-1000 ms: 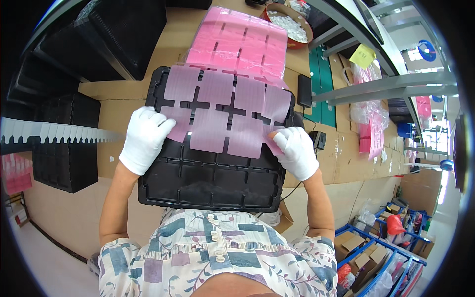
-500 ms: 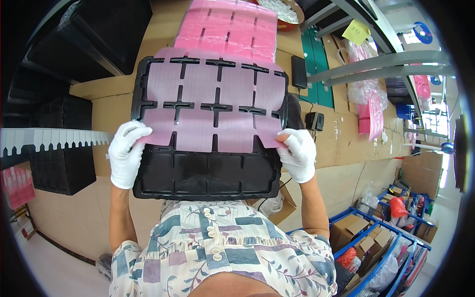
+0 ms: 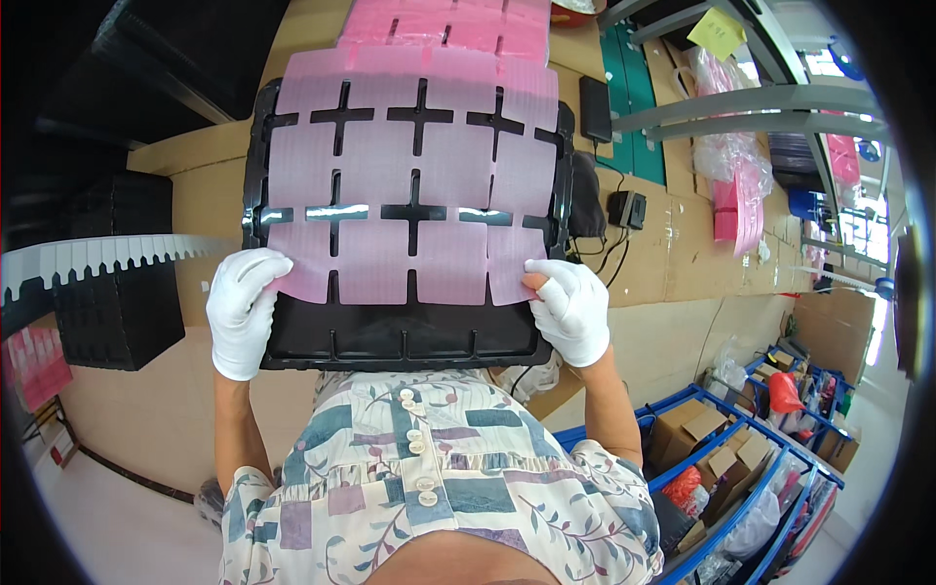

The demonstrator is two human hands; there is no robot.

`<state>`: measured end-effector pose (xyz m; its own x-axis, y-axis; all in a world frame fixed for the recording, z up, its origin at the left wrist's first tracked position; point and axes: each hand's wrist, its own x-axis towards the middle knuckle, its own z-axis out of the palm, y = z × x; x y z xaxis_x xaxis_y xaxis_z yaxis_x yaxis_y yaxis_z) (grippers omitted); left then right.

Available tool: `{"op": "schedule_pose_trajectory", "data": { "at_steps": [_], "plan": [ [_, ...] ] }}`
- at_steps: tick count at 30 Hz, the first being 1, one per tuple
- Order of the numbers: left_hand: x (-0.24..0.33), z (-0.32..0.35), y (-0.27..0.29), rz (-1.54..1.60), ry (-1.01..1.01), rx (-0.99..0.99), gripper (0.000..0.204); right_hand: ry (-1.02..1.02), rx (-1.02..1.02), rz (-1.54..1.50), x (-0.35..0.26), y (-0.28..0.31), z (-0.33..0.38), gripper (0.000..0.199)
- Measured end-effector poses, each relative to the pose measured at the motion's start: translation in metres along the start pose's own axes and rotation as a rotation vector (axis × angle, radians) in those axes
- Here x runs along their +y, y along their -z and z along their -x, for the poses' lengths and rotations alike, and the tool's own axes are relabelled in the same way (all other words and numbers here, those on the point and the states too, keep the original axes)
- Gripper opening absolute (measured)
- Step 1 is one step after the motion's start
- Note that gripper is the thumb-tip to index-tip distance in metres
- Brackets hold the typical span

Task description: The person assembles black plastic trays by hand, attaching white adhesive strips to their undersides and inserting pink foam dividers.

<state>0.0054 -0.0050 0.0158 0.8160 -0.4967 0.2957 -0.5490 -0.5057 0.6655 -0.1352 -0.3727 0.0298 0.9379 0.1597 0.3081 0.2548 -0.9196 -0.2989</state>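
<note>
A translucent pink slotted sheet (image 3: 375, 175) lies spread across a black plastic tray (image 3: 390, 341), which shows through the cross-shaped slots. The near strip of the tray, closest to my body, is uncovered. In a white glove, my left hand (image 3: 244, 310) pinches the sheet's near left corner. My right hand (image 3: 573, 312), also gloved but with a bare fingertip showing, has the near right corner between thumb and finger. Beyond the tray's far edge lies a stack of similar pink sheets (image 3: 531, 34), partly hidden by the held sheet.
A toothed white rail (image 3: 117, 253) reaches in from the left near my left hand, above black stacked trays (image 3: 127, 302). Right of the tray are a black charger (image 3: 627, 209) with cables, a green mat (image 3: 643, 117) and grey metal bars (image 3: 760, 100). Blue shelving (image 3: 682, 468) holds cartons.
The sheet's far part has come down from a curl and now lies flatter over the tray. Both hands have drawn slightly inward, keeping the corners. The view has shifted a little.
</note>
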Motion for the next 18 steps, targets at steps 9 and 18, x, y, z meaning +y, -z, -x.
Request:
{"op": "schedule_pose_trajectory", "data": {
  "at_steps": [9,18],
  "plan": [
    [0.007,0.027,0.005,-0.103,-0.05,-0.008,0.044,0.057,-0.022,0.096,-0.012,0.005,0.016,0.034],
    [0.011,0.043,0.009,-0.127,-0.047,-0.036,0.044,0.059,-0.031,0.106,-0.02,-0.001,0.033,0.026]
  ]
}}
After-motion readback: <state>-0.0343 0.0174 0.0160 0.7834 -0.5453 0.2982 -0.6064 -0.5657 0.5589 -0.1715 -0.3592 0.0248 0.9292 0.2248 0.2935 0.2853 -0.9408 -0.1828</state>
